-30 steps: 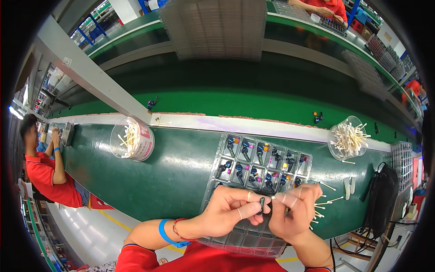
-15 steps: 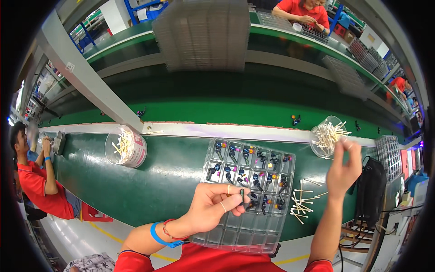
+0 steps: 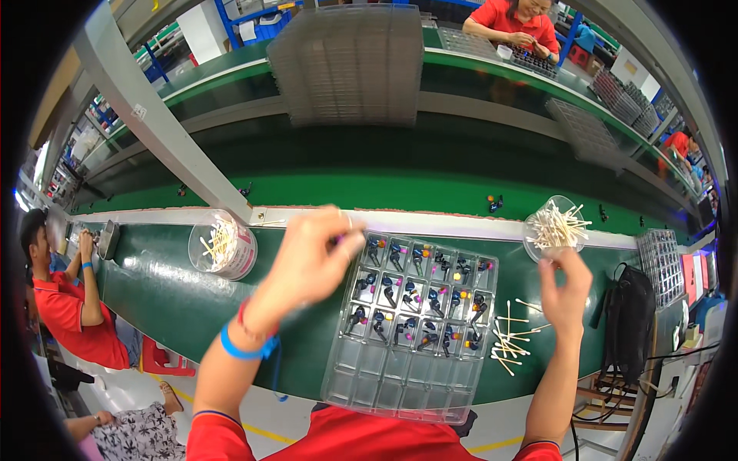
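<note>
- the clear tray lies on the green bench: its upper three rows of cells hold small dark parts with coloured tips, its lower rows stand bare, so the filling looks roughly half done.
- left hand, fingers pinched on a small part, hovers over the tray's top left corner.
- right hand reaches up just below the cup of swabs; fingers curled, whether they hold a swab i cannot tell.
- loose swabs lie beside the tray's right edge.
</note>
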The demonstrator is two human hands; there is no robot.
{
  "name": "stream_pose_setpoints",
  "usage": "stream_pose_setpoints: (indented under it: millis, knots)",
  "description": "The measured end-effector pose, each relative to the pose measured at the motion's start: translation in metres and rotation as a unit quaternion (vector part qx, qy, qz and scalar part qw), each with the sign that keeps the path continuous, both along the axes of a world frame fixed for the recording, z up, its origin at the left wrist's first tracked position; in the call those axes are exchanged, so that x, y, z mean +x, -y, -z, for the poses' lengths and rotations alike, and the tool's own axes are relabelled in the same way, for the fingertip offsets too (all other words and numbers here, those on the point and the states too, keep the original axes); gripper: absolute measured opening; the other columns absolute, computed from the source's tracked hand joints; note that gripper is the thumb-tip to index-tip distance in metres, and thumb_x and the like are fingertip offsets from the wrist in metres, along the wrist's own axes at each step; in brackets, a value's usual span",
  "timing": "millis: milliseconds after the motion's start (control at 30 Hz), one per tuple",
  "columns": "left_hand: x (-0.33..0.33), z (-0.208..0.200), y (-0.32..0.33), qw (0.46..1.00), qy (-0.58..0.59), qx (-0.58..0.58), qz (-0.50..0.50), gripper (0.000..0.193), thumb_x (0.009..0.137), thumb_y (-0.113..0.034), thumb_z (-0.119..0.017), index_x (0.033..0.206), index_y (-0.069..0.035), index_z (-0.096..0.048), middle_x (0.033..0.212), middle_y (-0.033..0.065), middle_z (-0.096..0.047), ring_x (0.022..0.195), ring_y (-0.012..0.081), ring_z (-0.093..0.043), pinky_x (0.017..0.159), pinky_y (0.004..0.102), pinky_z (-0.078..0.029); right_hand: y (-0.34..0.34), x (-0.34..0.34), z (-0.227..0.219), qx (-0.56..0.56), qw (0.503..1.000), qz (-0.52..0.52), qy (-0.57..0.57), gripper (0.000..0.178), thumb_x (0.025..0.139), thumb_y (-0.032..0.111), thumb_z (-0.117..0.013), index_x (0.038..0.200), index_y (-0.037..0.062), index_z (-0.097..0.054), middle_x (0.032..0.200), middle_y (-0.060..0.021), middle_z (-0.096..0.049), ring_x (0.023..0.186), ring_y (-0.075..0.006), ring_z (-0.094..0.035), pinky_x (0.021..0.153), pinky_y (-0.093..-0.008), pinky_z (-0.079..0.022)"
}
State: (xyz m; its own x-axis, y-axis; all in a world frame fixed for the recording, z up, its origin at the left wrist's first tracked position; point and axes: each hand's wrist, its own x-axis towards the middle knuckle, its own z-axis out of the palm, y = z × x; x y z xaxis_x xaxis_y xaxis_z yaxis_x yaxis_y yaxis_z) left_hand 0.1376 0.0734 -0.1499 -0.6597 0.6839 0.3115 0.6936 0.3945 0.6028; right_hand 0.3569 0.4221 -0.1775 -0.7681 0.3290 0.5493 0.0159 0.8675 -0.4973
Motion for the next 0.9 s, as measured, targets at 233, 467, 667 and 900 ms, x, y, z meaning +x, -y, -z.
stream_pose_setpoints:
  millis: [233, 467, 667, 900]
  knots:
    - [-0.11, 0.059, -0.003, 0.958, -0.141, -0.201, -0.149, 0.013, 0.086, -0.006, -0.069, 0.094, 0.0, -0.078, 0.101, 0.0204, -0.072, 0.093, 0.0424, -0.071, 0.086, 0.0504, -0.058, -0.009, 0.017, 0.013, -0.113, 0.975, -0.087, 0.171, 0.021, 0.074, -0.009, -0.072, 0.093, -0.0028, -0.069, 0.09, -0.0162, -0.071, 0.078, -0.0295, -0.068, 0.072, -0.0385, -0.055]
    - [-0.097, 0.02, -0.062, 0.957, -0.13, -0.243, -0.094, 0.042, 0.075, -0.006, -0.066, 0.115, -0.004, -0.077, 0.117, 0.0186, -0.071, 0.113, 0.0395, -0.067, 0.1, 0.0483, -0.055, -0.01, 0.022, 0.013, -0.095, 0.963, -0.055, 0.245, 0.016, 0.073, -0.01, -0.07, 0.086, -0.0013, -0.065, 0.079, -0.0149, -0.068, 0.08, -0.035, -0.067, 0.071, -0.0429, -0.053]
    - [-0.039, 0.027, -0.202, 0.984, -0.096, -0.134, 0.064, 0.035, 0.086, -0.031, -0.078, 0.11, -0.005, -0.078, 0.108, 0.0169, -0.074, 0.106, 0.0373, -0.071, 0.092, 0.0475, -0.058, -0.004, 0.017, 0.016, -0.007, 0.97, -0.072, 0.231, 0.016, 0.078, -0.008, -0.065, 0.087, 0.0027, -0.059, 0.082, -0.0145, -0.066, 0.083, -0.0387, -0.063, 0.073, -0.0472, -0.047]
    - [-0.028, 0.062, -0.278, 0.981, -0.092, -0.165, 0.051, 0.025, 0.081, -0.024, -0.084, 0.09, -0.001, -0.078, 0.102, 0.0189, -0.073, 0.1, 0.0396, -0.072, 0.084, 0.0484, -0.06, -0.009, 0.012, 0.017, -0.03, 0.972, -0.086, 0.218, 0.017, 0.078, -0.007, -0.067, 0.089, 0.0035, -0.059, 0.083, -0.013, -0.065, 0.082, -0.0378, -0.062, 0.076, -0.0465, -0.046]
